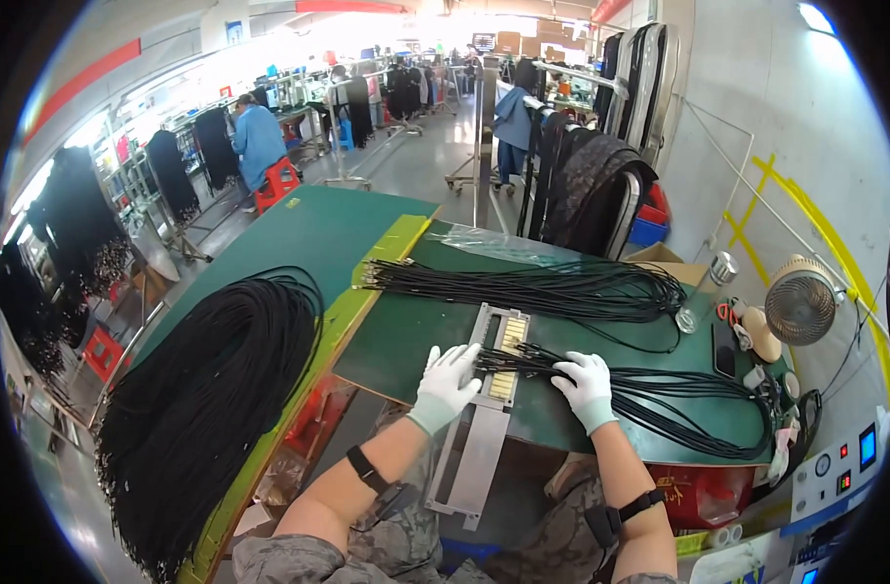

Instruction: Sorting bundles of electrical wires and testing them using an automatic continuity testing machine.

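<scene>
Both of my hands wear white gloves. My left hand (449, 383) lies at the left side of a metal fixture (488, 428), its fingers stretched out beside the cable ends. Pale yellow blocks (503, 385) line the fixture's slot. A bundle of thin black cables (659, 384) runs across the fixture and loops back on the right. My right hand (585, 387) rests over this bundle just right of the fixture, fingers apart and touching the cables. The fixture's lower end overhangs the table's near edge. What lies beneath my right palm is hidden.
Another black cable bundle (523, 289) lies behind the fixture on the green table (367, 365). A large cable heap (211, 389) covers the left side. A phone (724, 348), orange-handled scissors (726, 311) and a fan (800, 302) stand right. One person (258, 143) sits far left.
</scene>
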Action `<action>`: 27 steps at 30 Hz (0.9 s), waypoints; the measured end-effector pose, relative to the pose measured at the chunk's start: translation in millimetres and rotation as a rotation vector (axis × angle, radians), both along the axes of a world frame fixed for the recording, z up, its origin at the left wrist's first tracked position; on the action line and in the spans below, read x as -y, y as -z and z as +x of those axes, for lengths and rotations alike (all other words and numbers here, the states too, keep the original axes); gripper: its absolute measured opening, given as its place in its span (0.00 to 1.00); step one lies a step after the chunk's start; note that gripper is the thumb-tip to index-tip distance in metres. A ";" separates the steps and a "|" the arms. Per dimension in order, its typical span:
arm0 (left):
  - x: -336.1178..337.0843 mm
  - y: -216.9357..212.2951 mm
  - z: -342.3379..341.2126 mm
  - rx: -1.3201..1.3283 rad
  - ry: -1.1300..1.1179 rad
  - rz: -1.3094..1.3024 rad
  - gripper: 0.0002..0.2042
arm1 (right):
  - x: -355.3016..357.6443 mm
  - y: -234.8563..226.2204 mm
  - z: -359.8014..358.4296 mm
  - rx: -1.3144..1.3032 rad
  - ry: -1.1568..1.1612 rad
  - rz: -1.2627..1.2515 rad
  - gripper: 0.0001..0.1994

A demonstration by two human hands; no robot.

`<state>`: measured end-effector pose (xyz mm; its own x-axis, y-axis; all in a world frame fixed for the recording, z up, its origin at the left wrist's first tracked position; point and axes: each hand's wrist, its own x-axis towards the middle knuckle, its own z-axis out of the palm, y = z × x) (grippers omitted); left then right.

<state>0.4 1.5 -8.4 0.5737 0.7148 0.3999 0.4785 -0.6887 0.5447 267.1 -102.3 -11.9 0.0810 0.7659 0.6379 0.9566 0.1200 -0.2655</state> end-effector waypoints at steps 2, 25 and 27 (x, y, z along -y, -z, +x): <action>-0.7 0.5 -0.3 0.019 0.029 -0.007 0.29 | 2.0 1.9 3.7 0.005 0.007 -0.004 0.11; 14.9 -4.3 -7.6 0.028 0.063 0.040 0.31 | 11.5 -1.3 7.0 -0.043 -0.042 -0.041 0.11; 13.5 -2.5 -8.0 0.033 0.066 0.032 0.32 | 11.6 -3.1 5.2 -0.040 -0.040 -0.040 0.11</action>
